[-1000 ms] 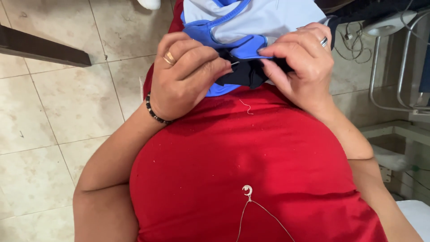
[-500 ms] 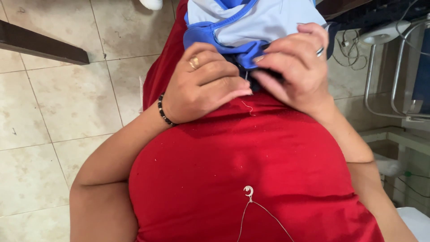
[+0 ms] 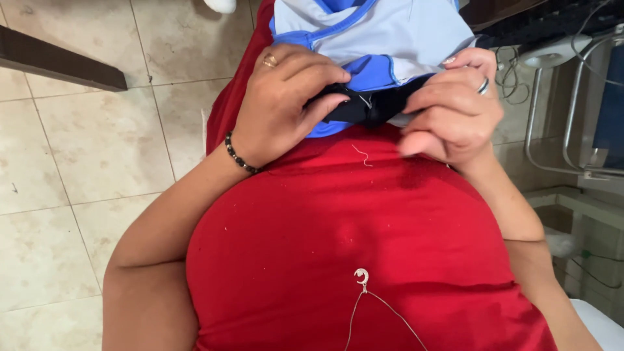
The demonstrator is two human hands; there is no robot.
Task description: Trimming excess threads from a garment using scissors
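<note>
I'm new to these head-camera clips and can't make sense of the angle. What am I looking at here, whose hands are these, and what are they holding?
The camera sits on the person's head and looks straight down their own body, so the big red shape is their red top, with a thin necklace lying on it. The two hands belong to that same person.

The left hand, with a ring and a dark beaded bracelet, and the right hand, also with a ring, meet over a bundle of cloth on the lap. Both grip a light blue garment with brighter blue edging, pinching a dark fabric part between the fingers. A pale bit of thread lies on the red top just below.

To the left is a tiled floor; to the right, a metal frame and some cables.
</note>
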